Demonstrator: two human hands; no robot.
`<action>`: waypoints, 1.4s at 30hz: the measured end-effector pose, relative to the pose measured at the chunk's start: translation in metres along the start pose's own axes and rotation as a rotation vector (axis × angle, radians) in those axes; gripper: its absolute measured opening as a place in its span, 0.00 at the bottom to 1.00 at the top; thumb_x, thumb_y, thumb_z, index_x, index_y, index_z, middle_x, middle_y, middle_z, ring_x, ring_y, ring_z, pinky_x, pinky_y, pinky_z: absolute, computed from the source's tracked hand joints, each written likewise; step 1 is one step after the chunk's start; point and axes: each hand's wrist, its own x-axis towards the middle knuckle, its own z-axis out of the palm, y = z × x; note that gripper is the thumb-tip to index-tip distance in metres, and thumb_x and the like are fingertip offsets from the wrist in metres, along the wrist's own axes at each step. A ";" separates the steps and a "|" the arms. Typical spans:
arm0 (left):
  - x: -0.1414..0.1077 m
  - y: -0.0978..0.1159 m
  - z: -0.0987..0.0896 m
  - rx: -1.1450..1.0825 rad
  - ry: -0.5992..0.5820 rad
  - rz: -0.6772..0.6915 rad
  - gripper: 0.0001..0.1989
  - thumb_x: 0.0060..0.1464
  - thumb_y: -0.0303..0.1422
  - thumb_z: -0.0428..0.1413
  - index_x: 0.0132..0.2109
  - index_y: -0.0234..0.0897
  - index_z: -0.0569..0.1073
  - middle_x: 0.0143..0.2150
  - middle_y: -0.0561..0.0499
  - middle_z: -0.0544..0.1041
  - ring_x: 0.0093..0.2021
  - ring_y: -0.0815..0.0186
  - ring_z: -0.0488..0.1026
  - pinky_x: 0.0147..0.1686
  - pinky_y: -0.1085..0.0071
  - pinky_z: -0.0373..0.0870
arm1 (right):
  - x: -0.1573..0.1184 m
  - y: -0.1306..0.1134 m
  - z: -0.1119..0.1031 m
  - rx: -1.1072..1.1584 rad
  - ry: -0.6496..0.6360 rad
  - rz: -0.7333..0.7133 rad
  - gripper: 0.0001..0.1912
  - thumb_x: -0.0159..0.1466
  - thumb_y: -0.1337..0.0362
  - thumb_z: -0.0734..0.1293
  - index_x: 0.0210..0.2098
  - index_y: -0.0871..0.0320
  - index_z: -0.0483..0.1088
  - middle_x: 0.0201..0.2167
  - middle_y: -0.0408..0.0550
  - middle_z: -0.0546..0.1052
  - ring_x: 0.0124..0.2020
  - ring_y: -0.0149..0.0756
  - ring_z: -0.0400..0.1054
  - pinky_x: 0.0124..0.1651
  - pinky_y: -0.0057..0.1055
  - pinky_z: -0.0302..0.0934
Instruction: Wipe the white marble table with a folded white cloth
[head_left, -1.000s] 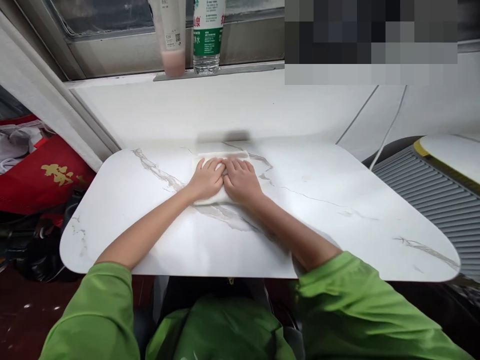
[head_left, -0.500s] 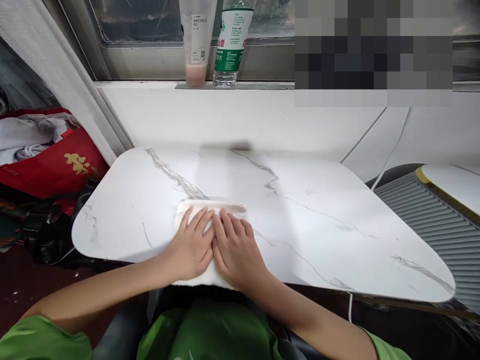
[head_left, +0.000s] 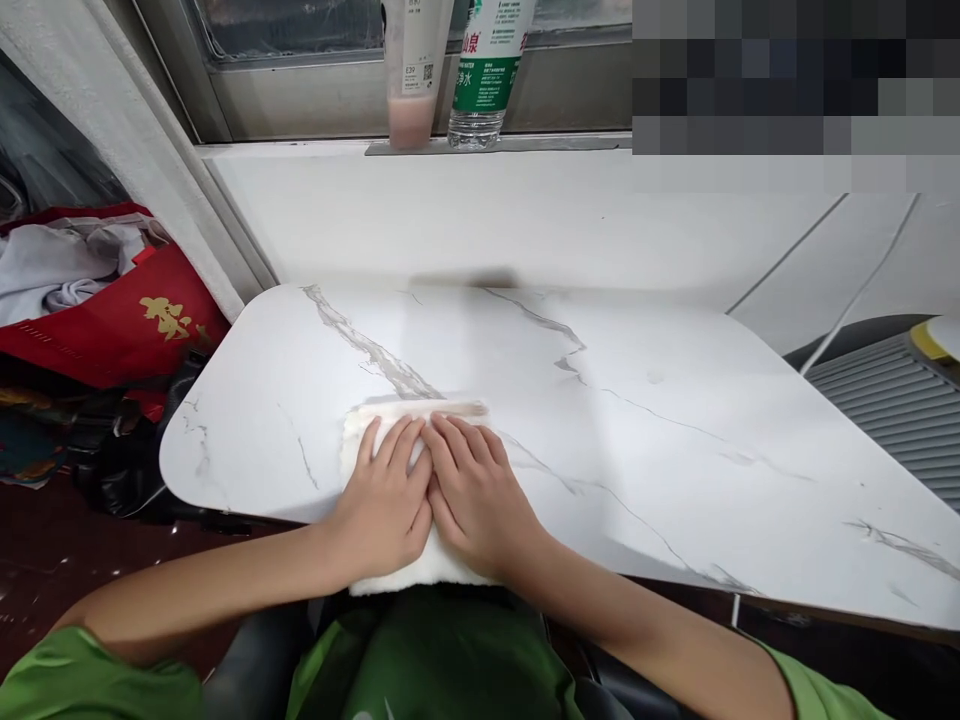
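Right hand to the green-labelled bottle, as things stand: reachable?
Probably yes, with a forward stretch: the right hand lies flat on the white cloth, and beyond that just tabletop and wall lead up to the bottle on its sill.

Matt, fuzzy cloth [head_left: 439, 570] and smooth tabletop [head_left: 660, 430]

A white, marble-look tabletop [head_left: 667, 350] w/ gray veins & a rounded L end stretched across my remote cam view; directly on it, L of ctr. at the near edge, I saw one white cloth [head_left: 433, 566], its front hem past the rim.
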 end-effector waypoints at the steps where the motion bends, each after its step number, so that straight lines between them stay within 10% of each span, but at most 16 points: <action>1: 0.004 -0.003 0.000 -0.005 0.001 -0.020 0.26 0.59 0.31 0.43 0.63 0.27 0.59 0.65 0.35 0.58 0.68 0.50 0.49 0.65 0.46 0.43 | 0.005 0.003 0.002 0.012 -0.009 0.000 0.25 0.61 0.66 0.54 0.56 0.68 0.64 0.55 0.63 0.68 0.56 0.52 0.58 0.56 0.48 0.52; 24: 0.138 -0.118 0.017 -0.056 0.098 -0.180 0.22 0.59 0.27 0.41 0.59 0.33 0.63 0.61 0.41 0.64 0.63 0.60 0.57 0.64 0.55 0.44 | 0.151 0.095 0.061 0.054 -0.022 0.056 0.19 0.60 0.70 0.52 0.48 0.62 0.65 0.47 0.58 0.72 0.50 0.45 0.63 0.53 0.39 0.51; 42: 0.204 -0.175 0.021 -0.091 0.095 -0.163 0.23 0.57 0.27 0.41 0.59 0.37 0.64 0.61 0.46 0.65 0.61 0.60 0.59 0.62 0.60 0.49 | 0.211 0.135 0.089 0.060 0.006 0.162 0.18 0.60 0.71 0.51 0.47 0.62 0.64 0.46 0.57 0.73 0.49 0.45 0.64 0.54 0.42 0.50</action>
